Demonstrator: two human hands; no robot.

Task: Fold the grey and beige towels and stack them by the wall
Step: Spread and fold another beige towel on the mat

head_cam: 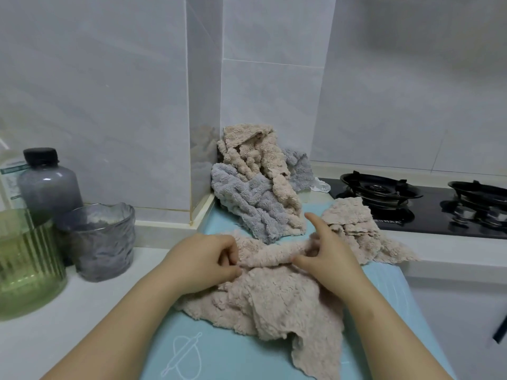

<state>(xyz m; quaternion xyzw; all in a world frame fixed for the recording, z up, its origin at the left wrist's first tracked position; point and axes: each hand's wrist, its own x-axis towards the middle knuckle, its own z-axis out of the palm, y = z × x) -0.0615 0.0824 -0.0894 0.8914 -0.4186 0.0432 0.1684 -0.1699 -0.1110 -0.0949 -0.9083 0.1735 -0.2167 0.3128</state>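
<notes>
Three beige towels: the held towel, a folded towel right of the grip, a heaped towel beyond it. Two burners farther right; the grey towels beyond the grip can't be counted.

There is one view only, from a camera on the person's head. It faces forward and down at the counter from quite near. Both forearms enter from the bottom edge, and the left hand and the right hand, holding a beige towel, are at the middle. The tiled wall fills the upper half (its lines bend, the lens is wide). A green jar is cut by the left edge — the gas hob by the right.
</notes>
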